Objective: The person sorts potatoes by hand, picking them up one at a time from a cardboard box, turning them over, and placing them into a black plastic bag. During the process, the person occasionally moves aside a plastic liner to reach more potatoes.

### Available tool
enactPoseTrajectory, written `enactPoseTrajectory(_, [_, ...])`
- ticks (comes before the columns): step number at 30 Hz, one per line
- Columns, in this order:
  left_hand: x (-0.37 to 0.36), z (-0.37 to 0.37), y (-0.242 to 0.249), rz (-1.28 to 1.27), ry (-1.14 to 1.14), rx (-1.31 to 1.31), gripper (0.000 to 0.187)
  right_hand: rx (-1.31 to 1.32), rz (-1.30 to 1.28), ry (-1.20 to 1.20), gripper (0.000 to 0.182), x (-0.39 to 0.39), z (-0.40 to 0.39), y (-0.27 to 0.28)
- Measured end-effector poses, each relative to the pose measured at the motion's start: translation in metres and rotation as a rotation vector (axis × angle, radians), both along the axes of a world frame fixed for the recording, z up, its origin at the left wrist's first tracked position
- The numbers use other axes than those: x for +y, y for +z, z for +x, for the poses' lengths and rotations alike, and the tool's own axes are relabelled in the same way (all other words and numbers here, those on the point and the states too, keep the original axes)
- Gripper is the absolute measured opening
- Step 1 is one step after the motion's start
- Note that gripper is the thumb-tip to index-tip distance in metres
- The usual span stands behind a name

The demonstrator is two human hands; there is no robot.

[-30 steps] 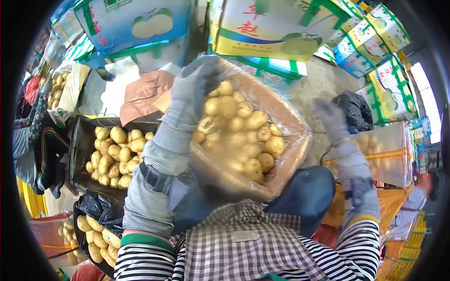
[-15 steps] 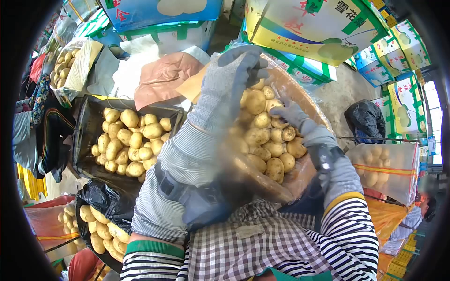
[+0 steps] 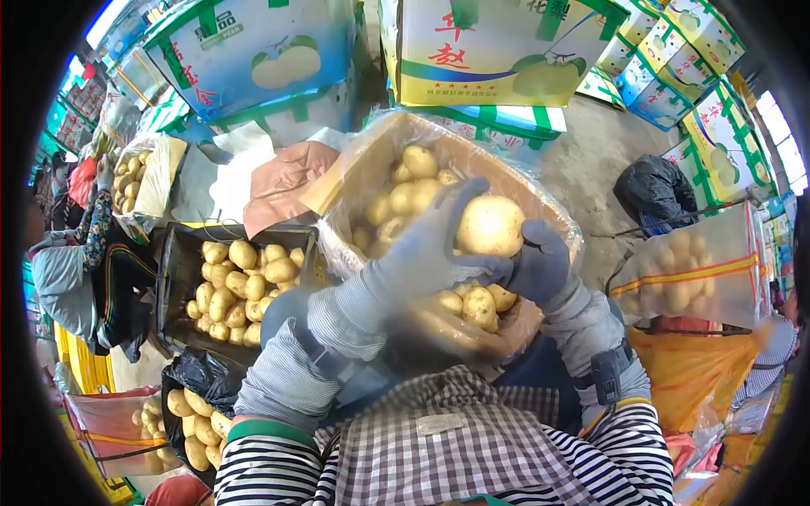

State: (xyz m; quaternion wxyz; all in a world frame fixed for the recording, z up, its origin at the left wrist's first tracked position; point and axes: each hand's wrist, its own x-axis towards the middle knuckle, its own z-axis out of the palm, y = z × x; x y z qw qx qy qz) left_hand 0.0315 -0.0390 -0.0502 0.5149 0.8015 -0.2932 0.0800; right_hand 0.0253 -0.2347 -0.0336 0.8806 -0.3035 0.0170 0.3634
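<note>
A large pale potato (image 3: 491, 226) is raised above a plastic-lined cardboard box (image 3: 561, 221) that holds more potatoes (image 3: 478, 309). My left hand (image 3: 426, 249), in a grey glove, is closed around the potato's left side, fingers behind it and thumb below. At its lower right edge, my right hand (image 3: 542, 263), also gloved, has its fingers curled in against the potato. Part of the box's contents is hidden behind my left hand and forearm.
A black crate (image 3: 173, 287) of potatoes stands left of the box, and a black-lined container (image 3: 198, 379) of potatoes is below it. Stacked fruit cartons (image 3: 498, 59) rise behind. A black plastic bag (image 3: 654, 194) and a clear potato bag (image 3: 688, 270) are at right. A person (image 3: 76, 270) is at far left.
My left hand has come down from the box's upper edge and now holds a large potato. My right hand has moved from the potatoes in the box to that potato. The view has shifted.
</note>
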Motion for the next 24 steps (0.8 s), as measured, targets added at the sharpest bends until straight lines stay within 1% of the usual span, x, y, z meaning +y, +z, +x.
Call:
enactPoseTrajectory(3, [0.001,0.003,0.015,0.118,-0.023,0.112,0.081,0.038,-0.022,0.011,0.067,0.0,0.006,0.006])
enactPoseTrajectory(6, [-0.002,0.009,0.025,0.043,-0.042,0.399,0.075,0.128,0.117,0.001,0.064,-0.008,0.018,-0.021])
enactPoseTrajectory(8, [0.006,0.022,0.002,-0.043,-0.081,0.31,0.07,-0.603,-0.423,-0.065,0.06,-0.015,0.018,-0.025])
enactPoseTrajectory(10, [0.009,0.036,-0.013,-0.012,-0.102,0.135,0.071,-0.864,-0.554,-0.113,0.063,-0.014,0.023,-0.031])
enactPoseTrajectory(11, [0.009,0.043,-0.015,0.063,-0.104,0.005,0.074,-0.988,-0.622,-0.151,0.066,-0.014,0.026,-0.034])
enactPoseTrajectory(12, [0.009,0.045,-0.016,0.061,-0.129,-0.031,0.076,-0.936,-0.616,-0.141,0.066,-0.012,0.025,-0.035])
enactPoseTrajectory(13, [0.009,0.046,-0.015,0.059,-0.154,-0.066,0.079,-0.81,-0.573,-0.104,0.065,-0.009,0.024,-0.031])
enactPoseTrajectory(14, [0.008,0.042,-0.012,-0.02,-0.199,-0.002,0.08,-0.681,-0.532,-0.076,0.065,-0.005,0.024,-0.025])
enactPoseTrajectory(15, [0.01,0.04,-0.016,0.009,-0.145,-0.031,0.073,-0.477,-0.453,-0.021,0.064,-0.003,0.022,-0.014])
enactPoseTrajectory(16, [0.011,0.039,-0.019,0.039,-0.09,-0.058,0.065,-0.375,-0.433,-0.005,0.058,-0.002,0.021,-0.012])
enactPoseTrajectory(17, [0.014,0.041,-0.031,0.177,0.064,-0.18,0.05,-0.27,-0.414,0.005,0.053,0.0,0.021,-0.01])
enactPoseTrajectory(18, [0.016,0.04,-0.037,0.189,0.143,-0.163,0.045,-0.268,-0.456,-0.024,0.045,-0.002,0.023,-0.014])
enactPoseTrajectory(19, [0.016,0.038,-0.033,0.2,0.22,-0.142,0.04,-0.266,-0.497,-0.052,0.042,-0.004,0.025,-0.019])
enactPoseTrajectory(21, [0.013,0.032,-0.023,-0.029,0.21,0.176,0.04,-0.388,-0.624,-0.096,0.046,-0.004,0.024,-0.022])
enactPoseTrajectory(22, [0.008,0.029,-0.012,-0.145,0.202,0.331,0.04,-0.518,-0.71,-0.112,0.05,-0.004,0.024,-0.022])
enactPoseTrajectory(24, [0.0,0.026,0.0,-0.379,0.181,0.637,0.04,-0.726,-0.834,-0.153,0.051,-0.004,0.022,-0.023])
